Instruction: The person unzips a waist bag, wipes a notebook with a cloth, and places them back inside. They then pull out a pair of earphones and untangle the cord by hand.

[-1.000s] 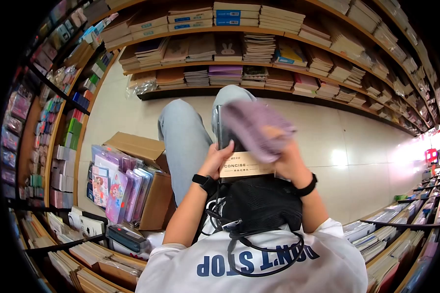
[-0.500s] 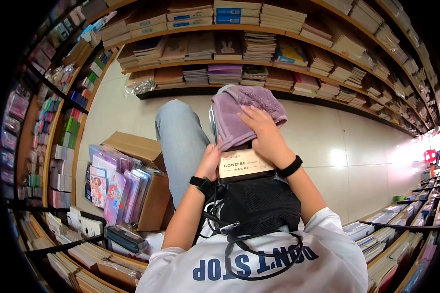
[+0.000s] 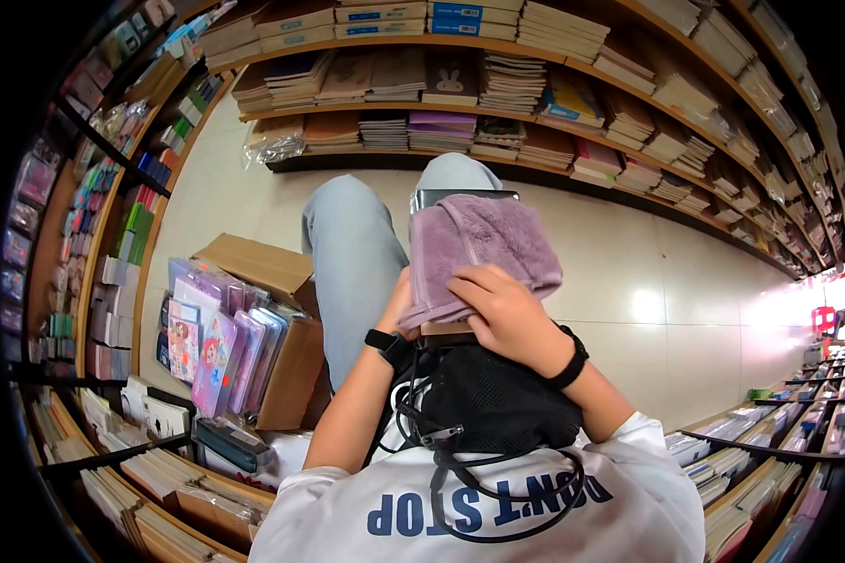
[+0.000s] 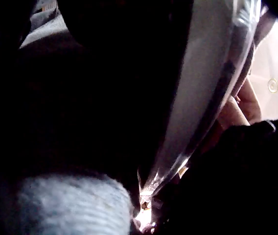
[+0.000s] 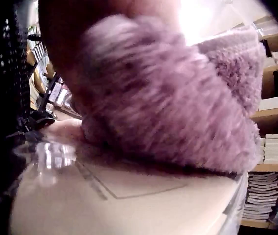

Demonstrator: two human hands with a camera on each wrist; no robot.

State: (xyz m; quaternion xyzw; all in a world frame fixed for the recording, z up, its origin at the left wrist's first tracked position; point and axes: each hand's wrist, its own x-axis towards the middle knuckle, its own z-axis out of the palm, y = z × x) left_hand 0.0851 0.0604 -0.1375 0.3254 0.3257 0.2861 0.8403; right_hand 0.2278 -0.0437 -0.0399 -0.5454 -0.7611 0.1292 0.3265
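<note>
A folded purple cloth (image 3: 483, 246) lies over a dark notebook (image 3: 460, 195) on the person's lap; its cream label strip shows only slightly below the cloth. My right hand (image 3: 512, 314) rests on the cloth's lower right part, fingers fairly straight and spread. At the lower left edge, my left hand (image 3: 404, 302) holds the notebook's side, its fingers mostly hidden under the cloth and notebook. In the right wrist view the fluffy cloth (image 5: 173, 98) sits on a pale, plastic-covered surface (image 5: 129, 205). The left wrist view is dark, with a clear plastic edge (image 4: 197, 88) showing.
A cardboard box (image 3: 291, 375) of plastic-wrapped stationery stands on the floor at the left. A black mesh bag (image 3: 498, 399) with cords lies against the person's shirt. Shelves of notebooks (image 3: 441, 129) run across the front; more shelves stand at both sides.
The cloth swung over the notebook, then moved down toward the body, covering most of the cream label. My right hand has moved down with it and lies flatter on the cloth.
</note>
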